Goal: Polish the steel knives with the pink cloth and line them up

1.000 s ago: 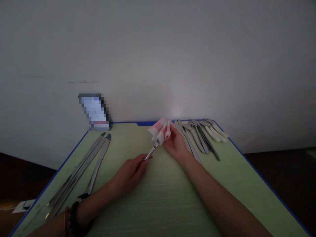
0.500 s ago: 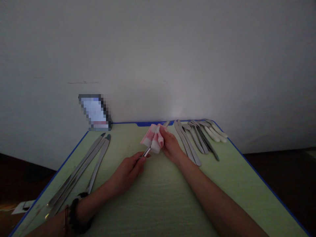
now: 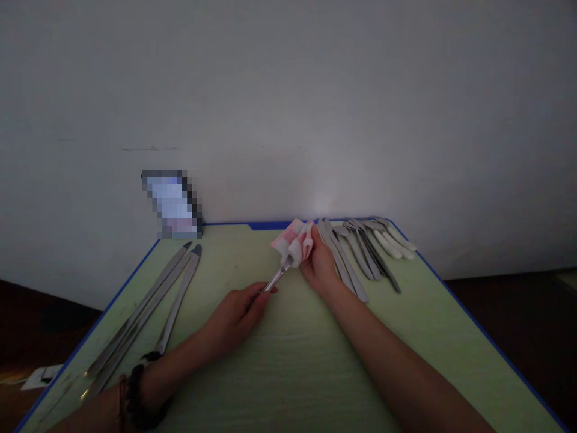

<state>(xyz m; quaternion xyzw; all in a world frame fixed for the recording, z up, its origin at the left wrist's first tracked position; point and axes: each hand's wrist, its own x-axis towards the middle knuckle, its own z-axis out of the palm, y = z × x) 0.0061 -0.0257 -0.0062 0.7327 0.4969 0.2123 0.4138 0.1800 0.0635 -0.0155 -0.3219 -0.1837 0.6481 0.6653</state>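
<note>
My left hand (image 3: 246, 310) is closed round the handle end of a metal table knife (image 3: 276, 280), which points away and to the right. Its far part is hidden inside a pink and white cloth (image 3: 291, 237). The folded cloth is pinched in my right hand (image 3: 319, 261), around the knife's far part. Just right of that hand lie two table knives (image 3: 346, 264), side by side on the green table (image 3: 279, 361).
Several spoons and other cutlery (image 3: 367, 252) lie at the back right, some with white handles (image 3: 394, 243). Long metal knives (image 3: 148, 307) rest on the left side. A blurred phone-like screen (image 3: 174, 204) leans against the wall (image 3: 288, 108) at the back left.
The cloth and my right hand have slid up and to the right along the knife, baring more of its near part. My left hand has hardly moved.
</note>
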